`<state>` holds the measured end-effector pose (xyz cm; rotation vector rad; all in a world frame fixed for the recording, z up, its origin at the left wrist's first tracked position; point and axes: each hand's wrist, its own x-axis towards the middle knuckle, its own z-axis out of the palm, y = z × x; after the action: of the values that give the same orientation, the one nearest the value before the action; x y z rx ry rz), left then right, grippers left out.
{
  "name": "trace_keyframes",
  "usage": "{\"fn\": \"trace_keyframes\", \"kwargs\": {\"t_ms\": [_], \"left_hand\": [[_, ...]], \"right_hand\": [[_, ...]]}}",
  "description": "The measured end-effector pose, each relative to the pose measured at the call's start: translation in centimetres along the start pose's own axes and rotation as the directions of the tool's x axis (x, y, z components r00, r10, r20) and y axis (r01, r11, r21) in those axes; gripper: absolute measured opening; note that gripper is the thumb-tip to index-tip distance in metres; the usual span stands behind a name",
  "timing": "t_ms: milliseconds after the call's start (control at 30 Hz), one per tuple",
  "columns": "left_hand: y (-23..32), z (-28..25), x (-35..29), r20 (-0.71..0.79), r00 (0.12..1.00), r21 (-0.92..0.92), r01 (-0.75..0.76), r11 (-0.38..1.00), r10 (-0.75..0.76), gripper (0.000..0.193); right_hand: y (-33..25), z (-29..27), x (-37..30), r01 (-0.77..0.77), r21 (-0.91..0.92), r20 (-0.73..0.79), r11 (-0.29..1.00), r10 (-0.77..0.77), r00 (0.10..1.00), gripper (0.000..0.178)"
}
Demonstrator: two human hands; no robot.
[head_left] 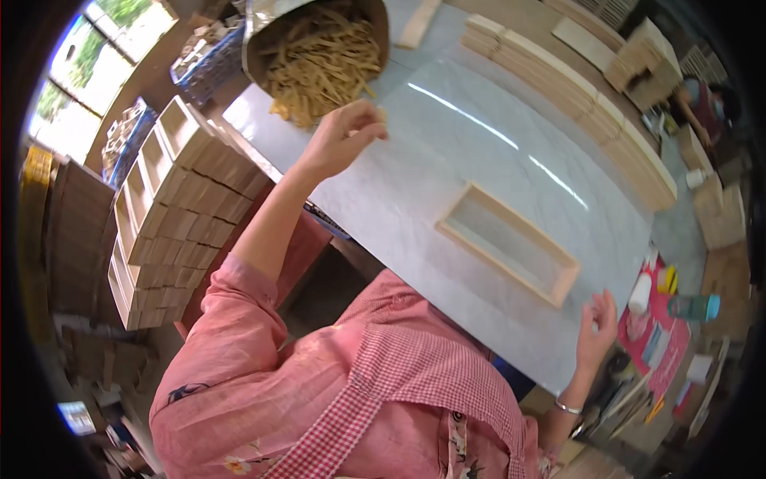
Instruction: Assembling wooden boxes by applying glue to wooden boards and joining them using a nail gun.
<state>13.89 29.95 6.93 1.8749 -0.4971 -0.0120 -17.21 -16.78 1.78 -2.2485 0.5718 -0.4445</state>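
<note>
Just left of the right hand (597, 326), the nearer one, I saw the wooden frame (499, 263) on the surface (399, 199), its long axis slanting away leftward. That hand's fingers stood apart, empty; whether the left hand (343, 136) pinched anything, I couldn't tell remotely.
</note>
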Motion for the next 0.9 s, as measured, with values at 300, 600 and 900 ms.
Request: {"fn": "trace_keyframes", "kwargs": {"t_ms": [300, 600, 900], "left_hand": [[12.4, 12.8, -3.4, 0.877, 0.44, -0.233, 0.038, 0.972, 0.193, 0.003], [6.9, 11.0, -2.3, 0.905, 0.305, -0.205, -0.296, 0.933, 0.295, 0.029], [0.3, 8.6, 4.8, 0.8, 0.548, 0.269, -0.691, 0.671, 0.243, 0.072]], "right_hand": [[-17.2, 6.2, -2.1, 0.185, 0.461, 0.249, 0.868, -0.327, 0.911, 0.047], [-17.1, 4.1, -3.0, 0.268, 0.556, 0.54, 0.787, -0.587, 0.603, 0.014], [-5.1, -0.6, 7.2, 0.437, -0.247, 0.503, 0.865, -0.271, 0.821, 0.058]]}}
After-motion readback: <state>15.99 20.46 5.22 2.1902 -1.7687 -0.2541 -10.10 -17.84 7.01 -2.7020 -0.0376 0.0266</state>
